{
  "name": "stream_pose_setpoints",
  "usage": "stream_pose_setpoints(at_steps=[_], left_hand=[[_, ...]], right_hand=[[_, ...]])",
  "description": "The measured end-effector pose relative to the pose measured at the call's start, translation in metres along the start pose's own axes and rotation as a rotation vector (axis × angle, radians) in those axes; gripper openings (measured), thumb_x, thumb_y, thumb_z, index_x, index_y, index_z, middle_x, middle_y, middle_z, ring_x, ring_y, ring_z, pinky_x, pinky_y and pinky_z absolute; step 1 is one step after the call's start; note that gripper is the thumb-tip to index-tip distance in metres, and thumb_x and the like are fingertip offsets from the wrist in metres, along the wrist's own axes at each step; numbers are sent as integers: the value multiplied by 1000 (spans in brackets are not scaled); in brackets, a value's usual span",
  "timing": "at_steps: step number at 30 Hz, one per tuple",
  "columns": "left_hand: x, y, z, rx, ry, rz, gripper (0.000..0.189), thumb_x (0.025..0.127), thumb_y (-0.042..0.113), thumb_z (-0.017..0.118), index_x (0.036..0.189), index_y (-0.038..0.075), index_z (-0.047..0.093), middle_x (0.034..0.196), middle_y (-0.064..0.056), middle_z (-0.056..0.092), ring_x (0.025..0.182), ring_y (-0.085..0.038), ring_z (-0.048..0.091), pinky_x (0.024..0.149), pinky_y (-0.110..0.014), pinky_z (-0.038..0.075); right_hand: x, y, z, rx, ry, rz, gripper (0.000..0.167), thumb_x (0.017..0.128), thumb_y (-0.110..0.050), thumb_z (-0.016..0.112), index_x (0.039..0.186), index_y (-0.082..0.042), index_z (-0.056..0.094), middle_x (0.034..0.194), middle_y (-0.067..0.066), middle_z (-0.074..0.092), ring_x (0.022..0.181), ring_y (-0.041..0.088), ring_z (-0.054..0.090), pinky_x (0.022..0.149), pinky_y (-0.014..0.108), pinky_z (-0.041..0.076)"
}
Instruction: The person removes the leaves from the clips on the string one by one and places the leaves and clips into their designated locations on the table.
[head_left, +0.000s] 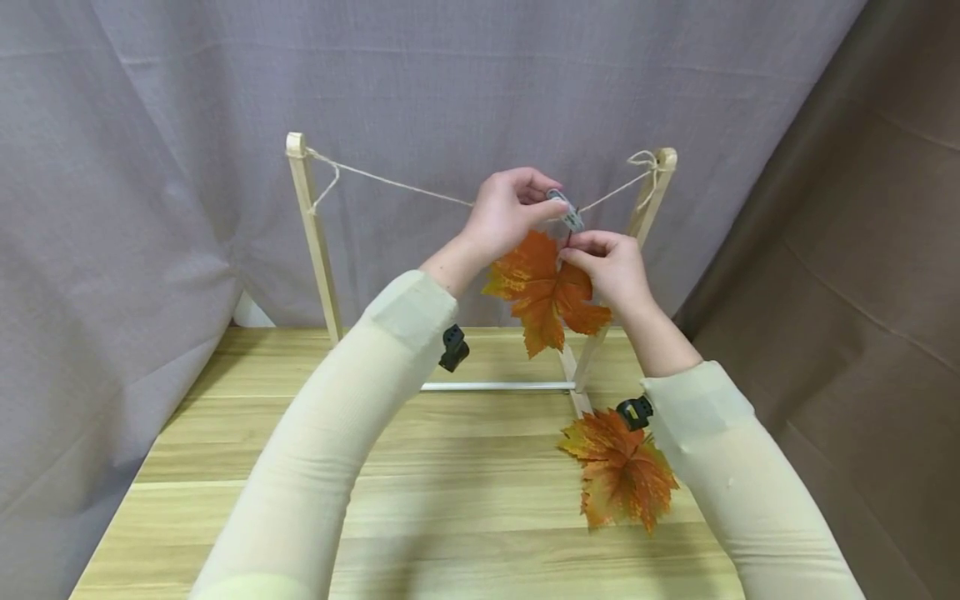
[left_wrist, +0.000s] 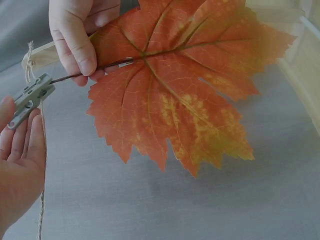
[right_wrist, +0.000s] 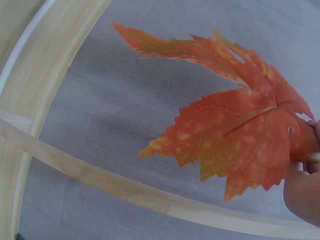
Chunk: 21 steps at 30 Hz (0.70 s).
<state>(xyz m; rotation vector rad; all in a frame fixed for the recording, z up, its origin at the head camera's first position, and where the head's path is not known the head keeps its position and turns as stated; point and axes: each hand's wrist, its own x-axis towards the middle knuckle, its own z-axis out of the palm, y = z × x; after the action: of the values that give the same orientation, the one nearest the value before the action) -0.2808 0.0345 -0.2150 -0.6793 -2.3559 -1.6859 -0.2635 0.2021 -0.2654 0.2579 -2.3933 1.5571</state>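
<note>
My left hand point(head_left: 501, 215) pinches a grey-green clothespin point(head_left: 567, 211) between thumb and fingers, up at the twine point(head_left: 397, 182). Just below it to the right, my right hand point(head_left: 618, 268) pinches the dark stem of an orange artificial maple leaf point(head_left: 549, 292), which hangs beneath both hands. In the left wrist view, the stem's end meets the nose of the clothespin point(left_wrist: 33, 100), and the twine point(left_wrist: 43, 165) runs down from there. I cannot tell whether the jaws clamp stem and twine. The right wrist view shows the leaf point(right_wrist: 235, 135) with part of my right hand point(right_wrist: 302, 195).
Two wooden posts, left point(head_left: 318, 242) and right point(head_left: 651, 196), carry the knotted twine. A white rod point(head_left: 495, 386) crosses low between them. A second maple leaf point(head_left: 626, 479) lies on the wooden table point(head_left: 450, 517) under my right forearm. Grey curtain point(head_left: 420, 83) hangs behind.
</note>
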Motion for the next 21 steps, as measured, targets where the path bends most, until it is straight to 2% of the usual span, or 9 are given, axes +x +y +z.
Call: stream_pose_setpoints(at_steps=[4, 14, 21], left_hand=[[1, 1, -2, -23, 12, 21, 23, 83, 15, 70, 103, 3, 67, 97, -10, 70, 86, -14, 65, 73, -18, 50], [1, 6, -9, -77, 74, 53, 22, 84, 16, 69, 103, 5, 67, 97, -10, 71, 86, -14, 66, 75, -19, 51], [1, 10, -16, -147, 129, 56, 23, 84, 15, 68, 105, 4, 66, 100, -10, 70, 89, -13, 65, 78, -18, 51]], right_hand=[[1, -1, 0, -3, -10, 13, 25, 85, -9, 67, 99, 11, 65, 71, -23, 65, 67, -6, 57, 60, 12, 46], [-1, -1, -1, -46, -54, 81, 30, 85, -14, 68, 103, 9, 65, 67, -27, 62, 59, -2, 55, 41, 20, 43], [-1, 2, 1, -87, -57, 80, 28, 86, -17, 68, 103, 6, 67, 68, -27, 62, 66, -5, 57, 51, 16, 45]])
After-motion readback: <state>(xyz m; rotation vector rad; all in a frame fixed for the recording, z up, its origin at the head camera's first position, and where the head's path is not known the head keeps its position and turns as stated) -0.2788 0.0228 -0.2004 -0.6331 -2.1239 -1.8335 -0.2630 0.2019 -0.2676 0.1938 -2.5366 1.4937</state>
